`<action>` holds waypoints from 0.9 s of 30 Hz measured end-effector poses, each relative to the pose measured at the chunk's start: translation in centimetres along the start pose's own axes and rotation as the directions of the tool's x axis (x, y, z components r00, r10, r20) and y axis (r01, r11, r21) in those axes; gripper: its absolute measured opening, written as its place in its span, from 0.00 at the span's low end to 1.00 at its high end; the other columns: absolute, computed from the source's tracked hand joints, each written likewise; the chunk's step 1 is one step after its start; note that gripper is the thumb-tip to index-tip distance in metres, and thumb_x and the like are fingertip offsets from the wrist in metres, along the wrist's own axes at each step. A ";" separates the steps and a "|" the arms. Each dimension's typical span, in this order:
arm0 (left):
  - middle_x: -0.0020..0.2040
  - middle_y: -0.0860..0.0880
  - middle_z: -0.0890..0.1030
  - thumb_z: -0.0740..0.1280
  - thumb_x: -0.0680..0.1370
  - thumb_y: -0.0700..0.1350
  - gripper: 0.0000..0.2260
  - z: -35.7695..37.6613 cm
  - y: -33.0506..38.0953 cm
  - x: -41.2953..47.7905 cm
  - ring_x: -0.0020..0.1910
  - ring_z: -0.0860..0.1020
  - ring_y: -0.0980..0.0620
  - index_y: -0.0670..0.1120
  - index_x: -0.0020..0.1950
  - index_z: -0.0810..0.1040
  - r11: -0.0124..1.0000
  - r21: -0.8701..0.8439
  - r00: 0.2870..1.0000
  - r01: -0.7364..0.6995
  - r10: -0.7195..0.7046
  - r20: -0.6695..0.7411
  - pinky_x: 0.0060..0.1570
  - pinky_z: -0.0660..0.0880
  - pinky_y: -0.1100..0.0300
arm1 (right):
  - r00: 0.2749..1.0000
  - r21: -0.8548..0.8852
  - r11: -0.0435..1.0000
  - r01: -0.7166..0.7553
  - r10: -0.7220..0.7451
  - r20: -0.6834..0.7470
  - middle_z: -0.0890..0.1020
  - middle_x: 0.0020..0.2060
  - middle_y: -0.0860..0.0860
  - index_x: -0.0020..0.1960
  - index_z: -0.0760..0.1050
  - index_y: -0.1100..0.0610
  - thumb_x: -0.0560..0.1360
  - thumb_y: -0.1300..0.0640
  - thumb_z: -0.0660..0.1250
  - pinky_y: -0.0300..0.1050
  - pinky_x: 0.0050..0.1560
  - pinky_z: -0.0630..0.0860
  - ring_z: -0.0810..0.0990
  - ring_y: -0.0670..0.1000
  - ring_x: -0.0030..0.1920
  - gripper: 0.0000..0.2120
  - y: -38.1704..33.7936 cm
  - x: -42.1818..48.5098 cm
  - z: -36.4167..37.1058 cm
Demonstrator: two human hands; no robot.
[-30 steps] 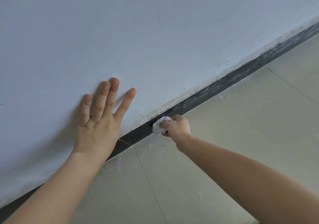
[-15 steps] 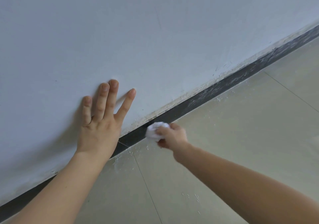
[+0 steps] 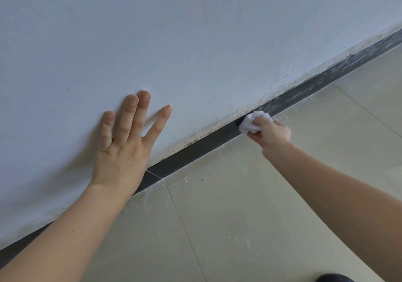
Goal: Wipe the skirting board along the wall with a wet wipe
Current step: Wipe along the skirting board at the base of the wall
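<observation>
Skirting board (image 3: 195,150) of dark grey, a long narrow strip, seen from the head view at the foot of the white painted wall (image 3: 195,42) and above the pale beige tiled floor (image 3: 261,216). Pressed against its face, about midway along the visible length: crumpled white wet wipe (image 3: 253,123), bunched into a ball, probably to give a firm pad for rubbing. Held by the right grip (image 3: 273,135), a bare hand with fingers curled closed round the wipe. Placed flat on the wall above the board: left grip (image 3: 121,149), a bare hand with fingers straight and spread, holding nothing, most likely to support the body while leaning low. Looks evenly dark between the two grips, dusty and streaked beyond the wipe, so judged perhaps half done. Counted: one board with one thin joint (image 3: 153,174) visible, one wipe, two grips, many small white flakes (image 3: 174,182) on the floor along the board.
</observation>
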State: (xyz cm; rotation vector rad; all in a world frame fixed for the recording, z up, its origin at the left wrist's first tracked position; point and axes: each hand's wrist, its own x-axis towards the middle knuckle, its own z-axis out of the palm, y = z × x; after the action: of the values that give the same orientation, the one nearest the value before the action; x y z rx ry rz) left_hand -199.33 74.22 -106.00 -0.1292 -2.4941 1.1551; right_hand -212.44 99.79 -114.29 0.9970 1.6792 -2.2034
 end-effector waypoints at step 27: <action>0.78 0.40 0.41 0.58 0.76 0.50 0.34 -2.1 6.8 10.2 0.77 0.38 0.43 0.44 0.80 0.49 0.985 -0.095 0.963 -0.147 0.120 -0.242 0.74 0.40 0.50 | 0.947 -0.286 0.952 -0.113 0.190 0.260 0.79 0.39 0.57 0.44 0.74 0.59 0.74 0.66 0.63 0.47 0.40 0.83 0.80 0.55 0.39 0.04 0.8 0.6 -0.8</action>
State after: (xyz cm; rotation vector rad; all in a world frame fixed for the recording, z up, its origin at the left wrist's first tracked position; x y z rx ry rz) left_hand -208.46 82.66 -106.73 -0.4464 -2.3663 0.9850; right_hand -212.20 100.39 -115.40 0.6782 1.6474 -1.8548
